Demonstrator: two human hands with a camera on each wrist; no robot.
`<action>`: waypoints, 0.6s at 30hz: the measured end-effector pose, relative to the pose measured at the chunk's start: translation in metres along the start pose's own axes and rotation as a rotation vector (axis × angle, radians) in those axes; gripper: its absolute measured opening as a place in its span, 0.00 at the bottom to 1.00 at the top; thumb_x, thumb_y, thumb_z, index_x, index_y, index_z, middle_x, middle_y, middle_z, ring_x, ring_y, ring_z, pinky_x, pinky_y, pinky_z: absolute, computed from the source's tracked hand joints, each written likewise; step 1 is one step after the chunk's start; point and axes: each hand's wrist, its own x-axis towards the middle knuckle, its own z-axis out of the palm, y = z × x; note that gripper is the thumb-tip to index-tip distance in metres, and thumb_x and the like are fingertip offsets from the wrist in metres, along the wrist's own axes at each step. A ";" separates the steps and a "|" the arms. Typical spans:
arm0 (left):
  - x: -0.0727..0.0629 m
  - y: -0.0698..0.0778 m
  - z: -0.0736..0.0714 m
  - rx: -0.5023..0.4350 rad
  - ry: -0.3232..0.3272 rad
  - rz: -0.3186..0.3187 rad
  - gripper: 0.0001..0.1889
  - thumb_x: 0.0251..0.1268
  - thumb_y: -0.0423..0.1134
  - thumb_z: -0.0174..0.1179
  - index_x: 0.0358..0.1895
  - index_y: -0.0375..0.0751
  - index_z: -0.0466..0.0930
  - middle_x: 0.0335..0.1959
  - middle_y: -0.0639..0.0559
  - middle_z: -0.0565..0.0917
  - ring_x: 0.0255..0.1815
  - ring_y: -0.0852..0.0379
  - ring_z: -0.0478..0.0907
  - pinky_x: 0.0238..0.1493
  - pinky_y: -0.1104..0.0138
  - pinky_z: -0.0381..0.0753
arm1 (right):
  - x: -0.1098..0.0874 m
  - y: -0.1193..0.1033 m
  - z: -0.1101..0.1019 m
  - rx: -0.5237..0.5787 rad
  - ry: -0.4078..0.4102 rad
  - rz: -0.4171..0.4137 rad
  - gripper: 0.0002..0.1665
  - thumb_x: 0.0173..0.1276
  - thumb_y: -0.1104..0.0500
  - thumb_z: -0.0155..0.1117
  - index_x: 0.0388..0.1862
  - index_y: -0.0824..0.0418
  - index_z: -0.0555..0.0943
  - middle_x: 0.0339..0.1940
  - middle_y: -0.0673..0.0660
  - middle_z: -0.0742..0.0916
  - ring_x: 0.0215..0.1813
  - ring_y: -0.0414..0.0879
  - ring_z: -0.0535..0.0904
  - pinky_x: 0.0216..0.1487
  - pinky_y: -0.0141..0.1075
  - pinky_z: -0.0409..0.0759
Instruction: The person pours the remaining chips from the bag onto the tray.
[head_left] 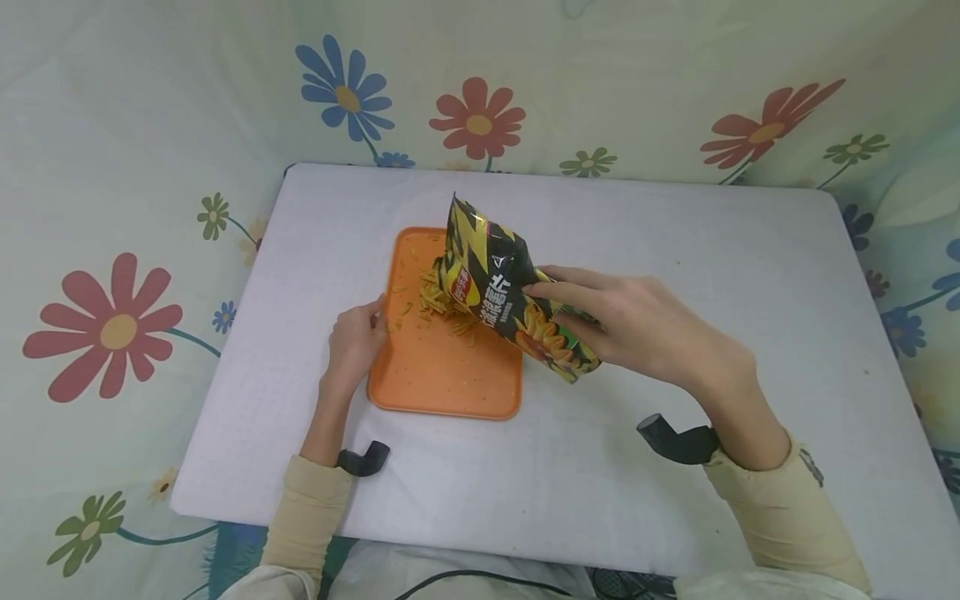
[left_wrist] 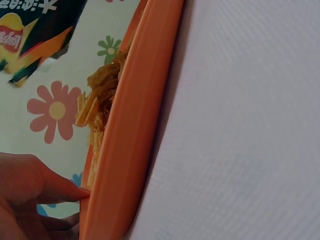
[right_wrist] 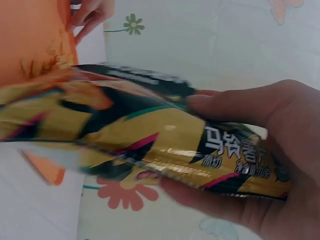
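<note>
The right hand (head_left: 645,321) grips a yellow-and-black snack bag (head_left: 498,287), its thumb on one side and its fingers on the other, pinching the crumpled packet near its right end. The bag is tilted, slanting from upper left to lower right in the head view, above the upper right part of an orange tray (head_left: 450,383), with its lower right end reaching past the tray's right edge. White lettering, a red-and-yellow logo and a picture of chips show on its front. Thin yellow chip strips (head_left: 438,302) lie in a loose heap on the tray just beside the bag's left end, with a few scattered pieces and crumbs around them. Whether the bag touches the heap, I cannot tell. The left hand (head_left: 356,342) pinches the tray's left rim, low and close to the tabletop (head_left: 750,267), which is covered in white. The tray lies flat there, left of the middle. Both forearms wear beige sleeves (head_left: 307,500), and a curved black piece (head_left: 366,460) juts inward from each wrist. Behind the tabletop hangs a pale sheet (head_left: 225,108) printed with flowers, among them a red one (head_left: 477,125) and a blue one (head_left: 347,98). A dark cable (head_left: 480,573) runs along the near edge, across light clothing.
</note>
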 end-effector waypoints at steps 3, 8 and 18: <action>0.000 -0.001 0.001 0.000 0.005 0.006 0.24 0.77 0.31 0.53 0.74 0.36 0.71 0.21 0.49 0.73 0.16 0.59 0.65 0.17 0.71 0.64 | 0.000 0.000 -0.001 0.001 0.003 0.000 0.27 0.68 0.64 0.71 0.66 0.52 0.82 0.68 0.60 0.83 0.48 0.51 0.88 0.37 0.42 0.87; 0.001 -0.001 0.002 0.008 0.007 0.003 0.25 0.76 0.31 0.53 0.74 0.37 0.71 0.22 0.49 0.74 0.16 0.59 0.65 0.17 0.71 0.65 | 0.000 -0.002 -0.003 0.015 -0.017 0.023 0.27 0.69 0.64 0.71 0.66 0.52 0.82 0.68 0.60 0.83 0.46 0.50 0.88 0.38 0.42 0.87; 0.001 -0.002 0.001 -0.004 0.005 0.010 0.24 0.77 0.32 0.53 0.74 0.37 0.71 0.20 0.50 0.72 0.15 0.60 0.64 0.16 0.72 0.64 | -0.009 0.007 0.018 0.084 0.066 0.025 0.30 0.68 0.63 0.71 0.69 0.54 0.80 0.70 0.64 0.80 0.38 0.47 0.87 0.30 0.35 0.83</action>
